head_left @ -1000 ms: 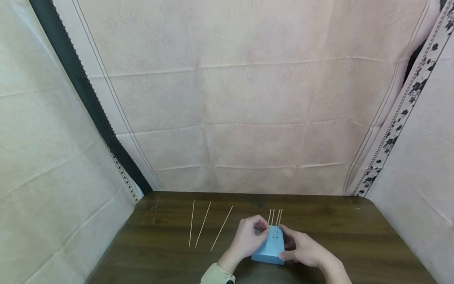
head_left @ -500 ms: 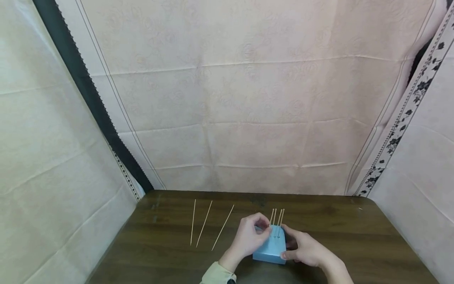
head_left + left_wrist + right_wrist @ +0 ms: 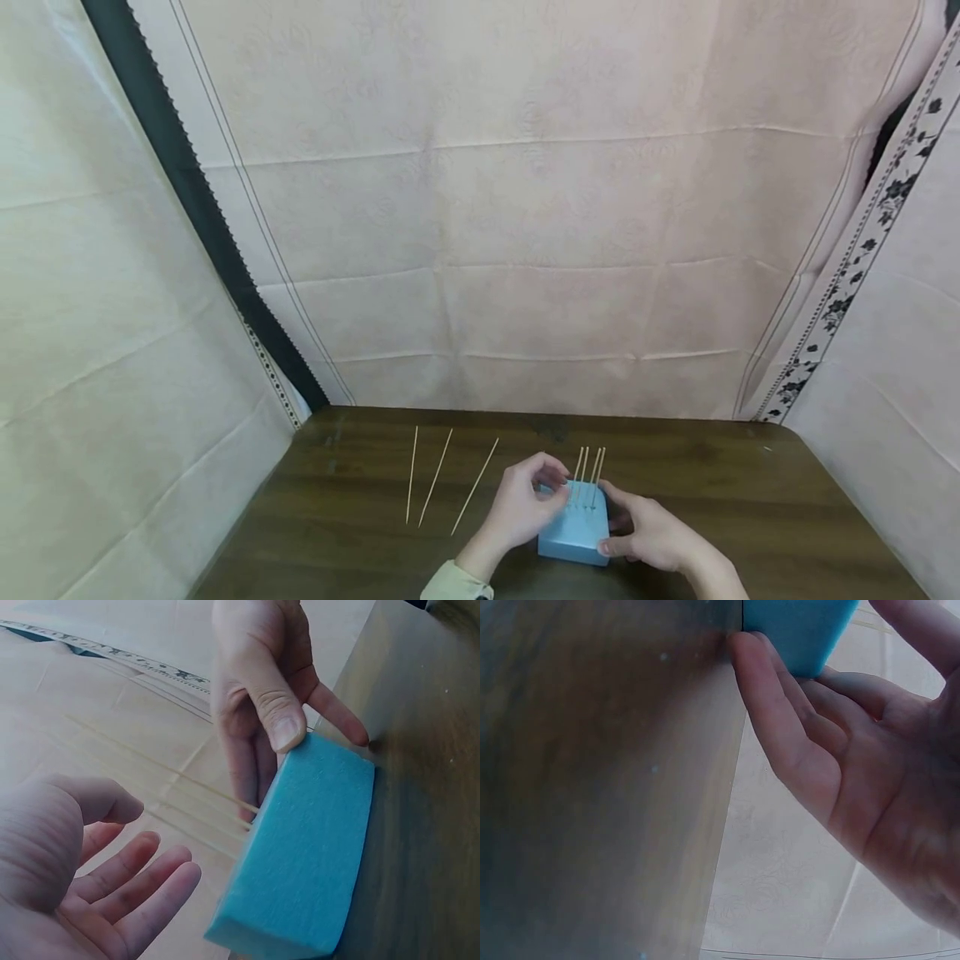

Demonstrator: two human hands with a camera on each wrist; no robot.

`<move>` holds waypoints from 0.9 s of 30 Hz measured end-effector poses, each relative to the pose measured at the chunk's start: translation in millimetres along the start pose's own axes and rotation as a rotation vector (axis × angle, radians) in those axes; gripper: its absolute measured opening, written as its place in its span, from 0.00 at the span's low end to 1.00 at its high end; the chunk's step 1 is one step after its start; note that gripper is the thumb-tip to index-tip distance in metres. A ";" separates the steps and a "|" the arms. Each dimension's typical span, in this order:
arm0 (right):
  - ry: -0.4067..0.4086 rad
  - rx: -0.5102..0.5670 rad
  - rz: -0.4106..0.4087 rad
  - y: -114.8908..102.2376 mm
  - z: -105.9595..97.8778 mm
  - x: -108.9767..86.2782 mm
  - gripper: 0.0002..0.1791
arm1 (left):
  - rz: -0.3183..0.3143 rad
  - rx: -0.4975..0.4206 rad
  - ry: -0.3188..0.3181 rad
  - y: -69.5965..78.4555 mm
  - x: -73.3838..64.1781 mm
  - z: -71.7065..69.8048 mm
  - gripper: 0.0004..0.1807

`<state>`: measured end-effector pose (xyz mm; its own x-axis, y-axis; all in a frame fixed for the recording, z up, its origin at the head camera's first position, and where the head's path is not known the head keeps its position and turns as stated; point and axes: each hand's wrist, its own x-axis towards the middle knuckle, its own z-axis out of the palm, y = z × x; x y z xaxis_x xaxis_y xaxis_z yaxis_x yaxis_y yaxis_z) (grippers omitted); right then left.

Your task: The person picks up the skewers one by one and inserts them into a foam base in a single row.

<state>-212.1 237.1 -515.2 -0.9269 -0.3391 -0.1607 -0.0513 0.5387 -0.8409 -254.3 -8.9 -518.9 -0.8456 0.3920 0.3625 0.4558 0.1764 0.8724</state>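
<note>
A light blue foam block (image 3: 573,540) stands on the table, with several thin wooden sticks (image 3: 597,467) upright in its top. My right hand (image 3: 651,532) grips the block's right side; in the left wrist view its thumb (image 3: 286,729) presses the near edge while other fingers reach round the far side. At the block's left, my left hand (image 3: 525,504) hovers close by the sticks. Its fingers are loosely bent in the left wrist view, with nothing between thumb (image 3: 112,802) and fingertips. The right wrist view shows the right fingers (image 3: 780,712) against the block's side.
Left of the hands, three loose sticks (image 3: 412,475) lie spaced apart on the dark wooden table (image 3: 337,533). Pale cloth (image 3: 525,250) hangs behind the table's far edge and along both sides.
My left thumb and fingertips have parted from the nearest stick and moved slightly left. The right hand keeps its grip on the block. The head view has shifted slightly.
</note>
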 end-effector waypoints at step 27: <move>0.029 -0.020 0.071 -2.4 0.8 3.2 0.56 | -0.221 0.257 0.111 -60.9 -36.1 -159.5 0.11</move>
<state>-214.6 234.1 -514.1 -0.9388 -0.2773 -0.2046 0.0081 0.5759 -0.8174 -295.9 -177.7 -532.9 -0.9502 0.2208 0.2199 0.3015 0.4733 0.8277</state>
